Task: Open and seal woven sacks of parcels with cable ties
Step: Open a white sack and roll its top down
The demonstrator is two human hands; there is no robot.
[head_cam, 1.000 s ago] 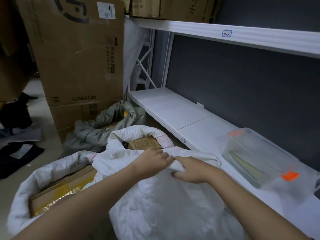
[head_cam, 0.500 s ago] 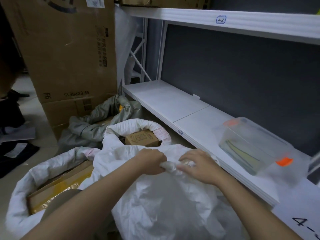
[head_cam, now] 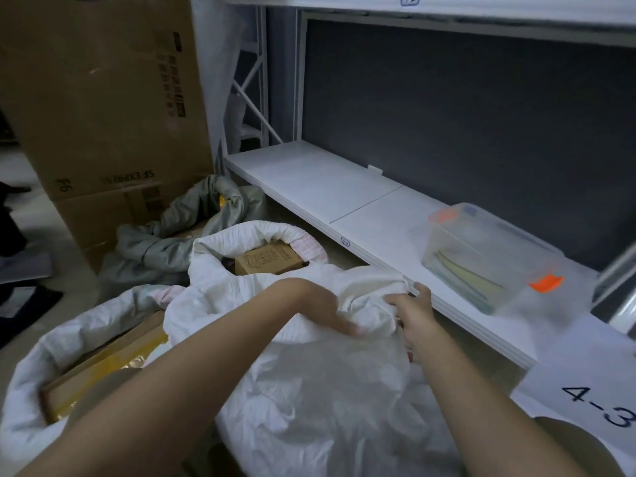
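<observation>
A white woven sack (head_cam: 320, 401) stands right in front of me, its top bunched and folded. My left hand (head_cam: 316, 308) lies on the gathered top fabric with fingers stretched toward the right, blurred. My right hand (head_cam: 414, 313) grips the sack's bunched rim at its right side, beside the shelf edge. Behind it another white sack (head_cam: 261, 232) stands with its rim rolled down, a brown parcel (head_cam: 268, 261) showing inside. At the left a third white sack (head_cam: 38, 366) holds a yellow-taped carton (head_cam: 103, 366). No cable tie is visible.
A low white shelf (head_cam: 323, 187) runs along the right, carrying a clear plastic box (head_cam: 481, 256) with orange clips. A sheet marked 4-3 (head_cam: 599, 401) lies at the lower right. A tall cardboard box (head_cam: 103, 108) and a grey sack (head_cam: 179, 242) stand at the left rear.
My hands have drawn apart along the sack's top: the left slid over the fabric, the right moved toward the shelf edge holding the rim. The view tilted downward.
</observation>
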